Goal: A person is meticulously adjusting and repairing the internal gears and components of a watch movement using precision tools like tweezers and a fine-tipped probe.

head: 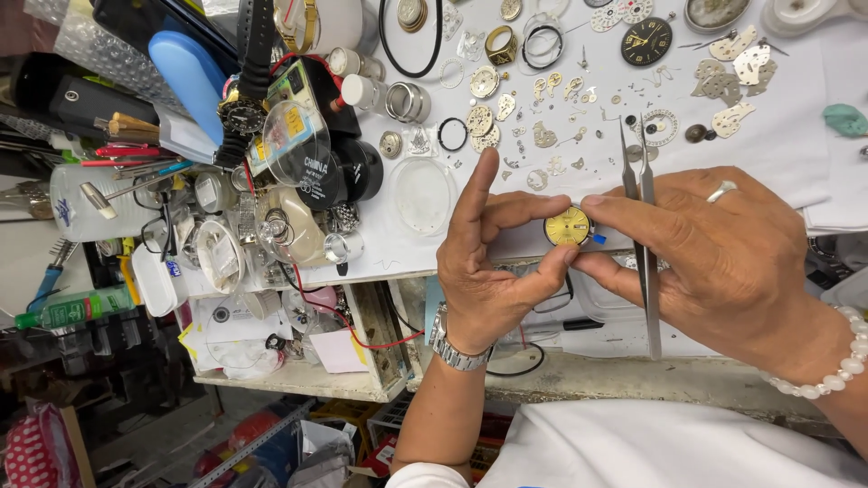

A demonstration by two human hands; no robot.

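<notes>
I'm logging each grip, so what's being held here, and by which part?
Both hands, left hand and right hand, pinch a yellow watch dial by its rim; tweezers lie across the right fingers.

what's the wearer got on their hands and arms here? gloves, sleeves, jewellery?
No gloves; both hands bare. The left hand has a silver metal-link watch on the wrist. The right hand wears a plain silver ring on one finger and a bracelet of round white beads at the wrist. No sleeves reach the forearms; a white garment shows at the bottom edge.
</notes>
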